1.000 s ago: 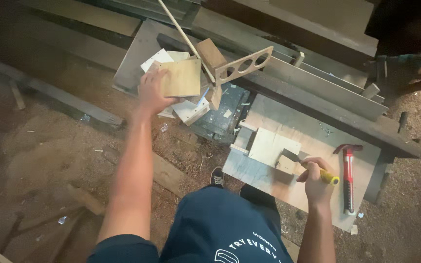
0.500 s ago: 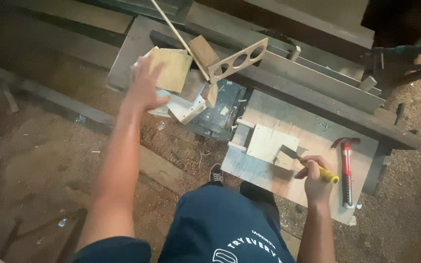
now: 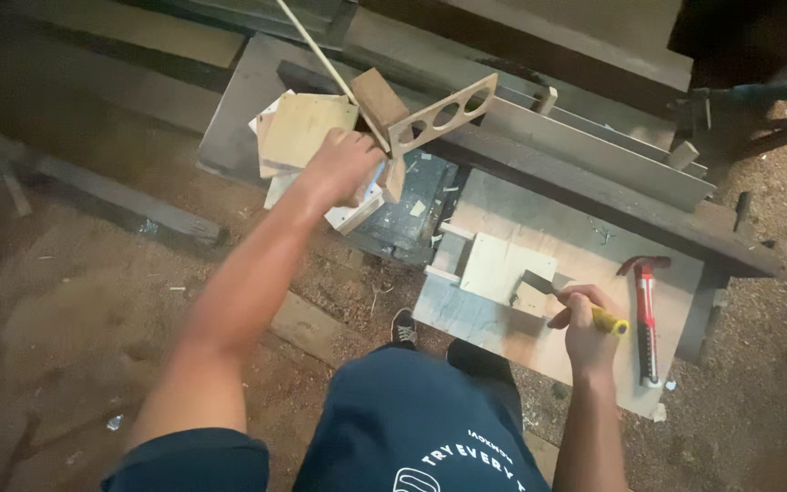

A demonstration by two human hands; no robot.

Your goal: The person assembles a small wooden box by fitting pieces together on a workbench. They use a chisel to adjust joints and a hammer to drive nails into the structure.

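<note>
Plywood work board (image 3: 503, 314) lying near right, stack of flat wood offcuts (image 3: 302, 137) far left, left hand (image 3: 343, 164) resting released on them, red hammer (image 3: 646, 310) at the board's right edge, right hand (image 3: 585, 328) clenched around yellow-handled chisel (image 3: 576, 305), blade touching small wood block (image 3: 532, 296)

I saw a dirt floor (image 3: 75, 301) strewn with sawdust, a timber (image 3: 129, 205) lying across it, a low plywood desk (image 3: 503, 333) and dim, warm light.
</note>
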